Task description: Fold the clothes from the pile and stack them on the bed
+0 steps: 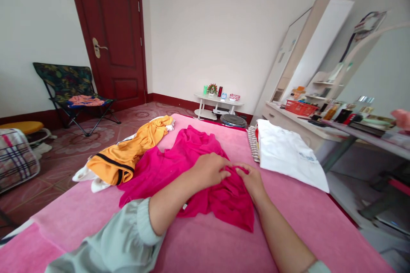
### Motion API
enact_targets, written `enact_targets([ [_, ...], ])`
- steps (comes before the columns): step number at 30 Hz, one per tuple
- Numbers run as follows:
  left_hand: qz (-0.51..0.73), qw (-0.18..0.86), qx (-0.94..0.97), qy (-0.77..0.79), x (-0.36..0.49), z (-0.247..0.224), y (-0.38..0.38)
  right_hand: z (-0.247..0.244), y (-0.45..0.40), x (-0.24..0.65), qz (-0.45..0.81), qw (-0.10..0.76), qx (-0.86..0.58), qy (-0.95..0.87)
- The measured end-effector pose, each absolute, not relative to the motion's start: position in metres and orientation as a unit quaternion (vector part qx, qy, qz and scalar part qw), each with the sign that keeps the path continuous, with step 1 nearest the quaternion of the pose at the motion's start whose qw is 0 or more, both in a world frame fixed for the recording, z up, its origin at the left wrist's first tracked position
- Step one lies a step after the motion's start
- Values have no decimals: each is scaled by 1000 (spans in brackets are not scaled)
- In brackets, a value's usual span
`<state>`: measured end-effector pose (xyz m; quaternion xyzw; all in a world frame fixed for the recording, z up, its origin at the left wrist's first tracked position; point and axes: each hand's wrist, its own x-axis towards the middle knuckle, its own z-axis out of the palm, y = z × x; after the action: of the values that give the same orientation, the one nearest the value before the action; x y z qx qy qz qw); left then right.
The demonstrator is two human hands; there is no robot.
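A bright magenta garment, probably a shirt, lies spread and rumpled across the pink bed cover. My left hand is closed on its fabric near the right side, thumb and fingers pinching a fold. Close beside it, almost touching, my right hand pinches the same garment along its right edge. A small white tag shows under my left forearm. To the left of the magenta cloth lies a crumpled orange garment with black stripes, with some white cloth beneath it.
Folded white clothing lies at the bed's right edge, beside striped cloth. Further right, a dresser holds a red basket and bottles. A camouflage folding chair stands left, near a dark red door. A low white table stands ahead.
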<state>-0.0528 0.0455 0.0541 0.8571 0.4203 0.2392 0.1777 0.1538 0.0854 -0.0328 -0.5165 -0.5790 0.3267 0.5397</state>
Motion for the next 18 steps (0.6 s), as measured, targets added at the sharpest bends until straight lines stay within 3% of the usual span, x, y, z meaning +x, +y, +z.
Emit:
enact_targets([
  [5,196,58,771,604,-112,47,90,-14,91,207,219,714,-567,-346],
  [9,176,64,732,654,-147,42,106,3,84,231,72,700,-623,-342],
  [12,155,73,712,681,-161,37,111,20,75,216,9,666,-613,-426],
  [14,141,81,706,689,-167,32,113,31,67,194,111,617,-567,-534],
  [16,130,88,706,691,-171,27,114,38,57,169,269,490,-514,-651],
  [18,123,94,707,690,-172,24,114,38,45,149,349,344,-480,-728],
])
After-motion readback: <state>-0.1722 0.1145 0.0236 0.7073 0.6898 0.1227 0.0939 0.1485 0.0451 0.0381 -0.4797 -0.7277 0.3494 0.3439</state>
